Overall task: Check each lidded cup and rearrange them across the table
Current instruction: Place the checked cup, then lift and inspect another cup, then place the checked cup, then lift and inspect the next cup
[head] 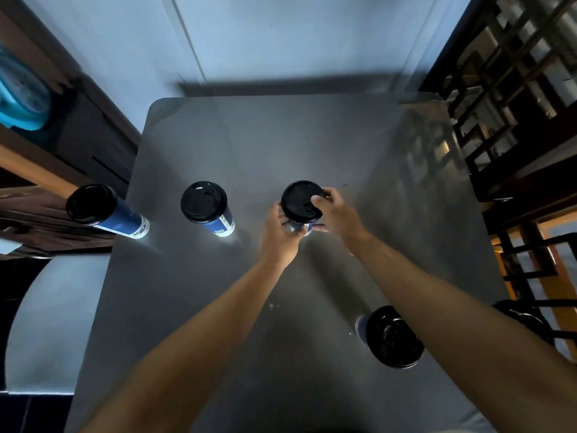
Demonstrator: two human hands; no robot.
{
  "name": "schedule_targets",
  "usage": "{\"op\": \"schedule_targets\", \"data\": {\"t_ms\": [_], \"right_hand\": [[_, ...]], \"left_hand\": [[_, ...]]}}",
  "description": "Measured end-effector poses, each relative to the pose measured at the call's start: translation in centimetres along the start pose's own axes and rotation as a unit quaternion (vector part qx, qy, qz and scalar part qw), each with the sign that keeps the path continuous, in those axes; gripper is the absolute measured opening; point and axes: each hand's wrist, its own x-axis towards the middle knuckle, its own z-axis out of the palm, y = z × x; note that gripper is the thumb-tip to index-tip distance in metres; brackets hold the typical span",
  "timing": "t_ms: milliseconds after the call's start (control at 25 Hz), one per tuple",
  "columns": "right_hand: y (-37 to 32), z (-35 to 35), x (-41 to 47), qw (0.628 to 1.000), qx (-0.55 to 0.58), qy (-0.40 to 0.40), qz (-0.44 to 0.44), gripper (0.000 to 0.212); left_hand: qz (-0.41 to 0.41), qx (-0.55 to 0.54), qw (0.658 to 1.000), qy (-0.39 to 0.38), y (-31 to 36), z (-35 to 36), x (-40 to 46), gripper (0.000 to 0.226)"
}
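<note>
Obs., head view: left hand [278, 233] is wrapping the blue body of the centre cup [301, 205], fingers curled round the wall just under the rim, clamped on it. Likely reason: it is bracing the cup so the lid can be worked without the cup sliding on the slick table [281, 145]

Right hand [331, 208] is reaching over from the right, fingertips [318, 200] resting on the black lid's right edge, thumb tucked lower against the cup side. Closed on the lid rim; whether it is pressing down or prying up, cannot tell. Judgement: this is the checking step for this cup

Both forearms are extending from the bottom of the frame, converging just right of centre, wrists slightly bent inward. Cannot tell whether the cup base is touching the table, as the hands are hiding it

Outward: second cup [206, 207] is standing upright just left of the held one, apart from it. Third cup [103, 210] is sitting at the table's left edge, middle left of the frame. Fourth cup [392, 335] is standing lower right, beside the right forearm; a careless elbow could be knocking it
</note>
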Motion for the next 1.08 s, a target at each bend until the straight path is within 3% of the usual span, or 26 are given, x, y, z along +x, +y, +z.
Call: {"op": "schedule_targets", "data": {"t_ms": [240, 360, 440, 520, 680, 840, 1080], "right_hand": [[-0.1, -0.2, -0.3, 1.0, -0.001, -0.021, 0.009, 0.033], [-0.2, -0.8, -0.9, 0.999, -0.014, -0.037, -0.003, 0.045], [0.2, -2.1, -1.2, 0.999, -0.034, -0.012, -0.022, 0.065], [1.7, -4.0, -1.5, 0.998, -0.039, 0.029, -0.042, 0.084], [4.5, -7.1, -4.1, 0.995, -0.064, 0.058, -0.044, 0.061], [5.2, -8.8, -8.4, 0.984, -0.155, 0.065, -0.059, 0.036], [6.9, -12.0, -16.0, 0.973, -0.198, 0.102, -0.067, 0.032]], "left_hand": [[-0.031, 0.012, 0.999, -0.013, -0.8, -0.1, 0.3, 0.049], [-0.059, 0.069, 0.995, -0.033, -1.0, -0.3, 0.1, 0.079], [-0.109, 0.124, 0.986, -0.037, -1.1, -0.5, -0.8, 0.097], [-0.133, 0.142, 0.98, -0.037, -1.6, -0.8, -2.5, 0.092], [-0.151, 0.137, 0.979, -0.021, -3.1, -0.9, -6.5, 0.074], [-0.099, 0.124, 0.985, -0.067, -3.8, 0.5, -11.2, 0.053], [0.056, 0.191, 0.963, -0.184, -6.0, 1.7, -14.9, 0.071]]}}
